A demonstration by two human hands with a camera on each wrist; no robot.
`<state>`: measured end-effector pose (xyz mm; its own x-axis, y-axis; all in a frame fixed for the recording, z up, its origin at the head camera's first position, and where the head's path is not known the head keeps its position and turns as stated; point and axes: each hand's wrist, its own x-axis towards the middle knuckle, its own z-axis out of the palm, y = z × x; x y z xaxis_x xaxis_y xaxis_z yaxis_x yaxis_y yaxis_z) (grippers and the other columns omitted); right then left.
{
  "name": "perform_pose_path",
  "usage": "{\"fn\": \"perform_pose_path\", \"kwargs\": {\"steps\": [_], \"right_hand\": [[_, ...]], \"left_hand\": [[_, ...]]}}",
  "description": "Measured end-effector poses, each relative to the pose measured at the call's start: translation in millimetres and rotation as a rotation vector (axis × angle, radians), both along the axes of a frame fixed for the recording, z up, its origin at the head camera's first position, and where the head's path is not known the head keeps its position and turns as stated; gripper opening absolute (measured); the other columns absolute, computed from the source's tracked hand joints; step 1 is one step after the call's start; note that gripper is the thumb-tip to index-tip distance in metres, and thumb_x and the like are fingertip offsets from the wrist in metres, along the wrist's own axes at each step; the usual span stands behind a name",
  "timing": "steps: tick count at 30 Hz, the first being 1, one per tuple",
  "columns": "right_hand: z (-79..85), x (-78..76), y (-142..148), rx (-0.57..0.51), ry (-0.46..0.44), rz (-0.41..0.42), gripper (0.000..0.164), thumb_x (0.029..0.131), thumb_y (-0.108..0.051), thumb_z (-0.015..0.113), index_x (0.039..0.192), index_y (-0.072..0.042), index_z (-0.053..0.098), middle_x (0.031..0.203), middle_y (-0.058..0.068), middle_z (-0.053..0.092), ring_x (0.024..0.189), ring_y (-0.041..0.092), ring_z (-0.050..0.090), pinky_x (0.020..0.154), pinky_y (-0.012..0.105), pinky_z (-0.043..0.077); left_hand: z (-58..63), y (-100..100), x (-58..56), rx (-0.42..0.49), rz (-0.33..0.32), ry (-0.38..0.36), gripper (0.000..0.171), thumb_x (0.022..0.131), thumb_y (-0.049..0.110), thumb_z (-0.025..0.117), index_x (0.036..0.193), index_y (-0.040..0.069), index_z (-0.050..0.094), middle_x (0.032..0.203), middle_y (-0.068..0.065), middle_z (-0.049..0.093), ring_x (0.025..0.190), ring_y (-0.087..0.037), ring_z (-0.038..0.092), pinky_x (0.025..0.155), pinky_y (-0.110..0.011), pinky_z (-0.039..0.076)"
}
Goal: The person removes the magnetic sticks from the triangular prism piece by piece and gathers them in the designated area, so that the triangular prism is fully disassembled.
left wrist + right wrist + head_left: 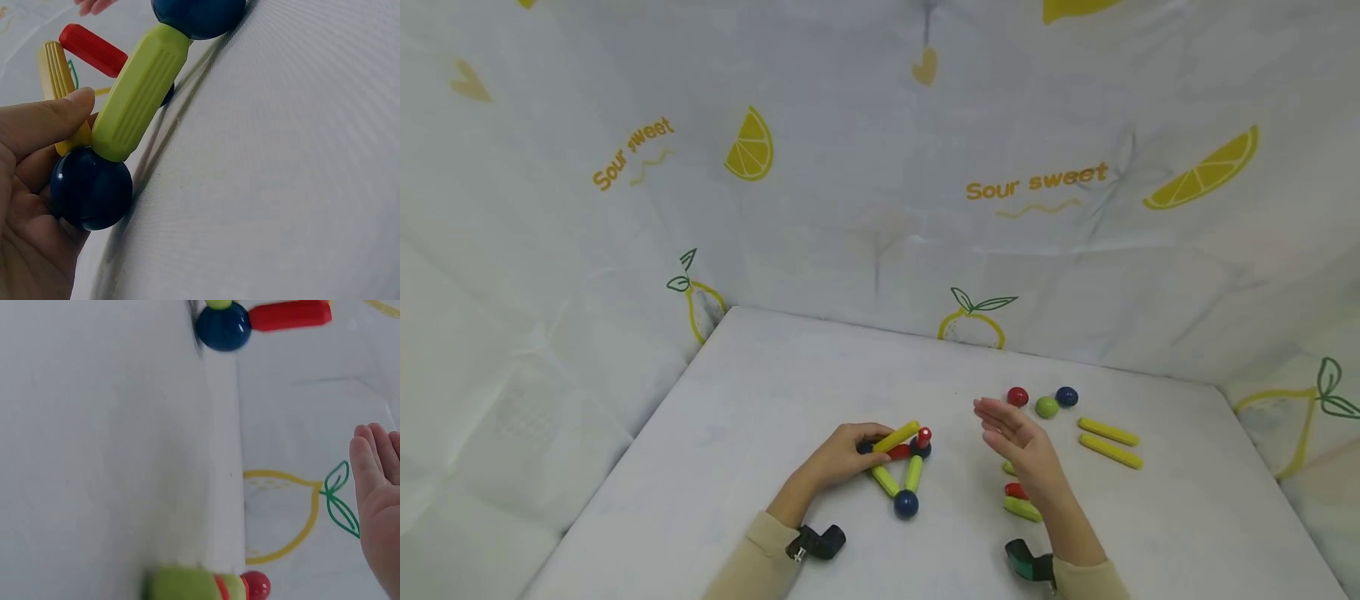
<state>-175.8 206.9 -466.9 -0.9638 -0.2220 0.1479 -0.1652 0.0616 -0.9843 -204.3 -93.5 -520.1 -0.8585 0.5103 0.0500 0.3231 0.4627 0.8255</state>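
On the table, a triangular ball-and-rod structure has a blue ball [906, 504] at its front corner, joined to light green rods [886, 481]. A red rod [898, 452] forms the far side. Another red rod [924, 436] stands upright on the right corner's ball. My left hand [842, 452] grips the left corner, its thumb against a yellow rod [55, 72] that slants up from the blue ball [92, 187] there. My right hand [1028, 454] is raised to the right of the structure, fingers extended and holding nothing. It partly hides loose rods beneath it.
Red, green and blue balls [1067, 397] lie at the back right. Two yellow rods [1110, 451] are beside them. Below the right hand are a red rod [1017, 491] and green rods [1022, 509]. A printed white cloth [850, 208] hangs behind the table.
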Motion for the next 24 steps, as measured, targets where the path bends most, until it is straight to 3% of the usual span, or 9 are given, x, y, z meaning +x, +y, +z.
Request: {"fn": "perform_pose_path", "kwargs": {"steps": [6, 10, 17, 24], "right_hand": [[-17.0, 2.7, -37.1, 0.007, -0.148, 0.033, 0.044, 0.092, -0.011, 0.060, 0.134, -0.003, 0.048, 0.139, 0.021, 0.048, 0.125, 0.020, 0.052, 0.093, 0.016, 0.047], [-23.5, -0.4, -52.5, 0.034, -0.194, 0.056, 0.044, 0.091, -0.013, 0.063, 0.132, -0.005, 0.050, 0.139, 0.017, 0.049, 0.124, 0.020, 0.052, 0.094, 0.016, 0.047], [-29.9, -6.8, -65.2, 0.142, -0.168, 0.038, 0.041, 0.088, -0.014, 0.067, 0.128, -0.008, 0.056, 0.130, 0.011, 0.058, 0.122, 0.027, 0.053, 0.096, 0.026, 0.048], [-29.8, -8.0, -70.3, 0.223, -0.153, -0.008, 0.031, 0.090, -0.011, 0.064, 0.121, -0.010, 0.062, 0.119, 0.008, 0.065, 0.114, 0.023, 0.060, 0.093, 0.026, 0.050]], "left_hand": [[1.0, -0.1, -0.2, 0.018, -0.004, -0.002, 0.036, 0.089, 0.024, 0.067, 0.123, 0.015, 0.063, 0.121, -0.002, 0.065, 0.109, -0.016, 0.060, 0.097, -0.036, 0.049], [-0.6, -0.2, -1.3, 0.036, -0.010, 0.002, 0.035, 0.089, 0.024, 0.066, 0.122, 0.014, 0.063, 0.120, -0.002, 0.066, 0.109, -0.016, 0.060, 0.096, -0.036, 0.049], [-4.9, -0.6, -2.4, 0.034, -0.024, 0.032, 0.035, 0.090, 0.025, 0.065, 0.123, 0.014, 0.062, 0.118, -0.001, 0.067, 0.107, -0.014, 0.061, 0.094, -0.032, 0.050], [-2.7, -0.4, -1.7, 0.043, -0.021, 0.010, 0.035, 0.090, 0.025, 0.066, 0.123, 0.014, 0.062, 0.119, -0.002, 0.066, 0.108, -0.016, 0.061, 0.095, -0.034, 0.049]]}}
